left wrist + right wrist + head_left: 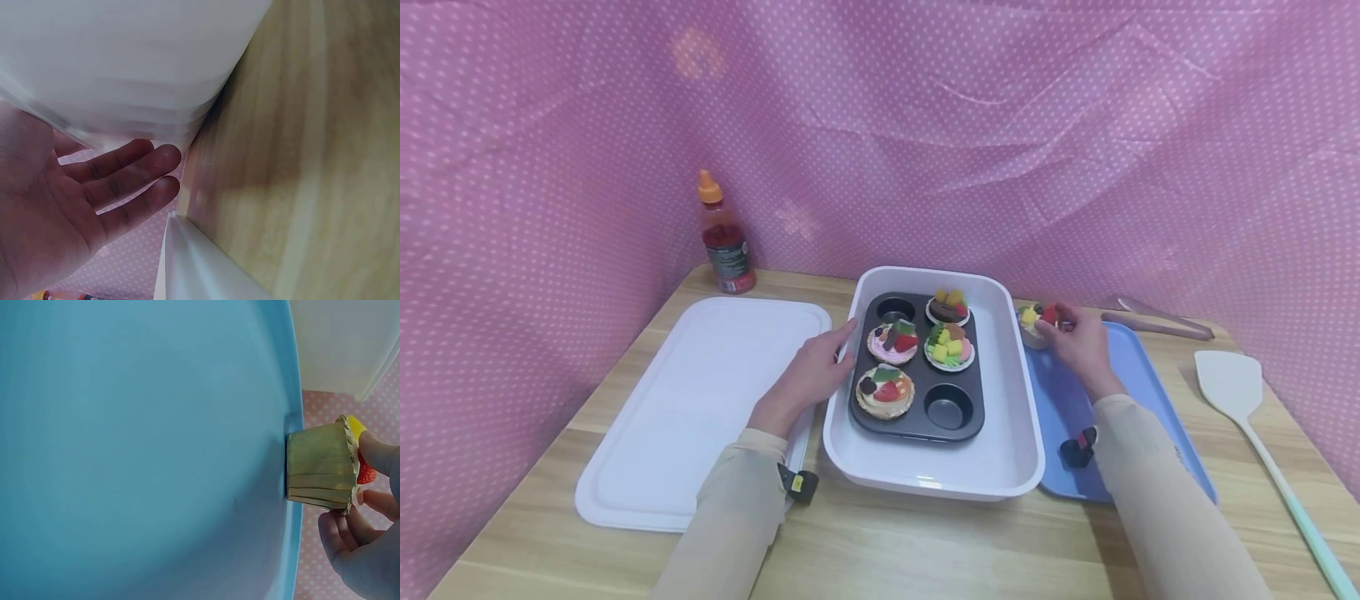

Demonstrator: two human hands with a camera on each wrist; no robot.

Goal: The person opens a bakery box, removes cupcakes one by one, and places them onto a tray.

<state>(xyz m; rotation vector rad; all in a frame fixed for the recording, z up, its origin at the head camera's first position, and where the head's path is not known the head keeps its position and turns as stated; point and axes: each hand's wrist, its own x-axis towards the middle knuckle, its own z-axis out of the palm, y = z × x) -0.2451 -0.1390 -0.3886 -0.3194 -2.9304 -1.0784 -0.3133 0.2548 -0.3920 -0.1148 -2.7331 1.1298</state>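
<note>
My right hand [1081, 346] pinches a fruit-topped cupcake [1034, 321] by its top, at the far left of a blue tray [1067, 417]. In the right wrist view the cupcake's paper cup [320, 465] stands upright at the tray's edge. My left hand [808, 375] rests against the left rim of a white tub [1015, 467]; its fingers [134, 169] extend loosely along the outer wall. Inside the tub lies a dark muffin pan [917, 429] with several fruit-topped cakes, such as a strawberry one [886, 392]. Its back left and front right cups are bare.
A white lid-like board [700, 400] lies left of the tub. Behind it stands a sauce bottle [727, 246] with an orange cap. At the right are brownish tongs [1157, 323] and a long-handled white spatula [1232, 387]. A pink dotted cloth [925, 150] hangs behind the table.
</note>
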